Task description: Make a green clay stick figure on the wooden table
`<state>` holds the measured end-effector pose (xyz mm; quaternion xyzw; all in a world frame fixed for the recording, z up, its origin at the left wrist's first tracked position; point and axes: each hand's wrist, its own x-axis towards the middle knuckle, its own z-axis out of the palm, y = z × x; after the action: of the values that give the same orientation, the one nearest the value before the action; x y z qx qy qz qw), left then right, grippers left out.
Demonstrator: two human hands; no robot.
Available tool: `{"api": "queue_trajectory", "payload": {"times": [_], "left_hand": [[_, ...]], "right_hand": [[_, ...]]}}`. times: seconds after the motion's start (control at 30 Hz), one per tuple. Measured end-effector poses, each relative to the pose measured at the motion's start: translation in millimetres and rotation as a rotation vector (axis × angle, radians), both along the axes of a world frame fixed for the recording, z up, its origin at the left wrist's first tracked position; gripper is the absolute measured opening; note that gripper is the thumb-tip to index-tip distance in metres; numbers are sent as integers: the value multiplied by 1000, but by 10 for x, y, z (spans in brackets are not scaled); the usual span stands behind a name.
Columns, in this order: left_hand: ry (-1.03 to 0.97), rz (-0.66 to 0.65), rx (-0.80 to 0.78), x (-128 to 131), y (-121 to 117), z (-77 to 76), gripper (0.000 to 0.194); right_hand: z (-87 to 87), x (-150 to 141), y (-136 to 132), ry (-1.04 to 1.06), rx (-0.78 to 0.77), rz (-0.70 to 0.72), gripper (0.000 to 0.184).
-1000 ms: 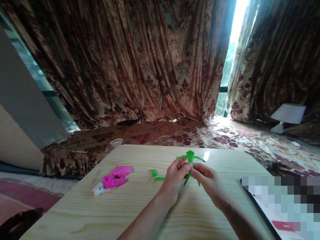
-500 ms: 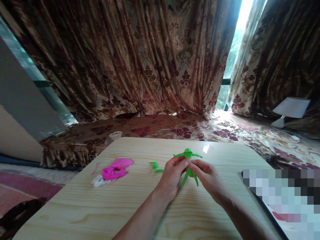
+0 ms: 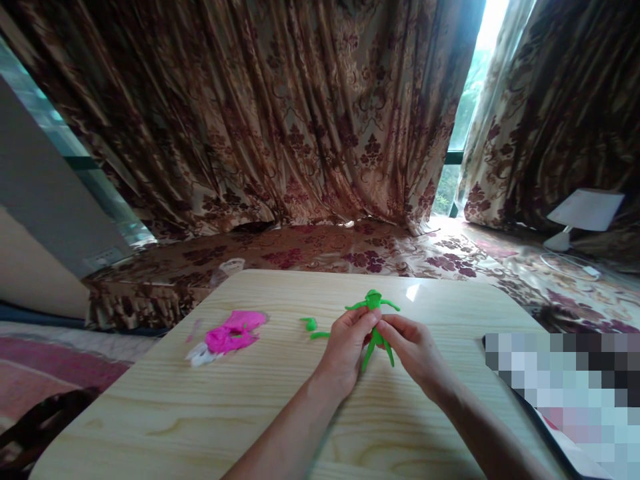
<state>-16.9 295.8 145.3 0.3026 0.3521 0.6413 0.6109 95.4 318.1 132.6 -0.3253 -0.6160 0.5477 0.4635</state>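
Note:
Between my hands is a green clay figure (image 3: 373, 300) with a head, two thin arms spread sideways and two legs pointing down toward me. My left hand (image 3: 347, 340) pinches its middle from the left, thumb on the front. From the right, my right hand (image 3: 407, 337) closes thumb and fingers on the same body, which the fingertips partly hide. Left of my hands, a small green clay lump (image 3: 311, 324) and a thin green strip (image 3: 320, 335) lie on the wooden table (image 3: 240, 427).
A crumpled pink piece (image 3: 235, 331) with a whitish part (image 3: 201, 355) lies on the table's left. A dark-edged, blurred-out object (image 3: 565, 393) covers the right side. Beyond the table are a cloth-covered ledge, patterned curtains (image 3: 300, 120) and a white lamp (image 3: 585, 210).
The figure's head and arms have tilted slightly, its head now a little more to the left. Both hands keep their hold, and the view has shifted slightly.

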Motion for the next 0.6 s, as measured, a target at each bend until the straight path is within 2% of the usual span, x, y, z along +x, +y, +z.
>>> {"api": "queue_trajectory", "payload": {"times": [0.37,0.6], "left_hand": [[136,57,54,-7,18,-124,25],[53,-17,19,-26,-8,-14,23]], "right_hand": [[-37,-59,-50,-48,37,24,25],[-18,-28,-25,0,7,-18,27]]}}
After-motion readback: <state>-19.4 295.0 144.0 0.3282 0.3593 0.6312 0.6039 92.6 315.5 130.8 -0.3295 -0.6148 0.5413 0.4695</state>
